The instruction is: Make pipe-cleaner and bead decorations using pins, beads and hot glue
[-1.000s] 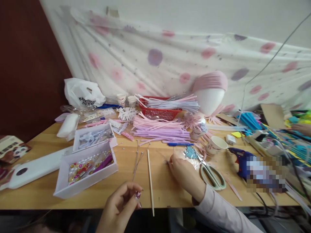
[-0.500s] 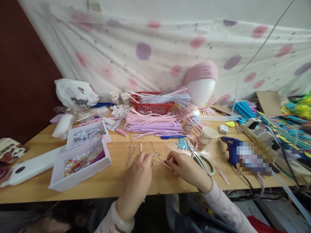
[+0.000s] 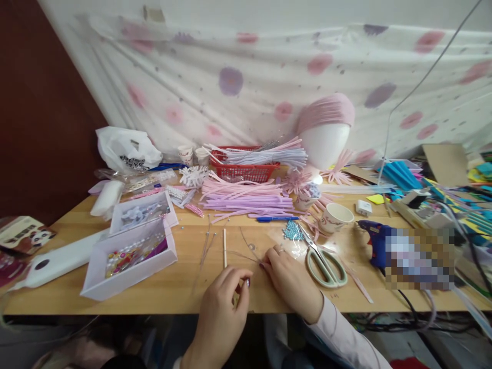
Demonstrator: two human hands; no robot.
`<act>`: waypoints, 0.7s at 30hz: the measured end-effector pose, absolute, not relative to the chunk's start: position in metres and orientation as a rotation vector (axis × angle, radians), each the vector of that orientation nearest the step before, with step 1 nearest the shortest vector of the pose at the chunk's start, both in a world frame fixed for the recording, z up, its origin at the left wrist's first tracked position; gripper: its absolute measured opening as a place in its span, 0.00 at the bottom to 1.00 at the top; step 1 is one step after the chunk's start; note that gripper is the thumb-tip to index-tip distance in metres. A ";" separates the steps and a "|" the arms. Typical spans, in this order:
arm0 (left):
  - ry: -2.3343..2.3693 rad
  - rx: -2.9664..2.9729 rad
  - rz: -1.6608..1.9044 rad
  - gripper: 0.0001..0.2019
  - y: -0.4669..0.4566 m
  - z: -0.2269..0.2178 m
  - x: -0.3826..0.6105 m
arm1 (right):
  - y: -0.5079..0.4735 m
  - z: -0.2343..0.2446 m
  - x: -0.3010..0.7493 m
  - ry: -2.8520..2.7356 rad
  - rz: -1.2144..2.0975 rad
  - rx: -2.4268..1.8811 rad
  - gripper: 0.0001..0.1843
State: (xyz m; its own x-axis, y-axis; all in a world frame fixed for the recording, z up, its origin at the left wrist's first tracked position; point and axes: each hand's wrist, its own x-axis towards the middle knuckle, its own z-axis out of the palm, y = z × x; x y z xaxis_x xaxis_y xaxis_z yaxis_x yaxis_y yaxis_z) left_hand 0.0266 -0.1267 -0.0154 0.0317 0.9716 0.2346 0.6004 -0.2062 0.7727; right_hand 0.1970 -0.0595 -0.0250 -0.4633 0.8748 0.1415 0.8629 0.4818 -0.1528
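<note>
My left hand (image 3: 225, 302) is at the table's near edge, fingers curled with thumb and forefinger pinched together; what they hold is too fine to make out. A thin wooden stick (image 3: 225, 248) lies on the wooden table (image 3: 184, 287) just beyond it. My right hand (image 3: 289, 279) rests on the table to the right, fingertips pinching thin wire strands (image 3: 248, 251) that run off to the left. Green-handled scissors (image 3: 325, 264) lie just right of that hand, beside a small bag of blue beads (image 3: 291, 230).
Two white trays (image 3: 130, 256) of small decorations stand at the left. Pink and lilac pipe cleaners (image 3: 246, 200) lie in front of a red basket (image 3: 246, 171). A paper cup (image 3: 335, 218), blue glue gun (image 3: 374, 241), foam head (image 3: 326, 138) and cables fill the right.
My left hand has drawn back from the wires to the table's near edge. My right hand stays on the wires. The view has shifted slightly.
</note>
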 end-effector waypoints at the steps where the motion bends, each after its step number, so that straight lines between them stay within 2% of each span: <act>1: 1.581 1.860 1.050 0.12 -0.126 -0.015 0.025 | -0.060 -0.028 0.197 -2.532 0.041 -1.499 0.05; 9: 1.591 1.817 1.223 0.10 -0.130 -0.021 0.027 | -0.059 -0.043 0.201 -2.411 -0.175 -1.467 0.10; 18: 1.617 1.808 1.146 0.11 -0.119 -0.026 0.021 | -0.062 -0.045 0.197 -2.471 -0.285 -1.437 0.08; 21: 1.623 1.804 1.055 0.11 -0.118 -0.027 0.018 | -0.062 -0.049 0.199 -2.412 -0.209 -1.452 0.09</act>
State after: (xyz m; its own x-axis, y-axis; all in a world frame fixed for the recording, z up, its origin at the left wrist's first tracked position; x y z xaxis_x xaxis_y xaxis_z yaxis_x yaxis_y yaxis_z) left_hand 0.0178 -0.1181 -0.0268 -0.0063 0.9756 0.2196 0.5967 -0.1725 0.7837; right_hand 0.1993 -0.0620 -0.0485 -0.4339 0.8336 0.3418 0.8799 0.4736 -0.0380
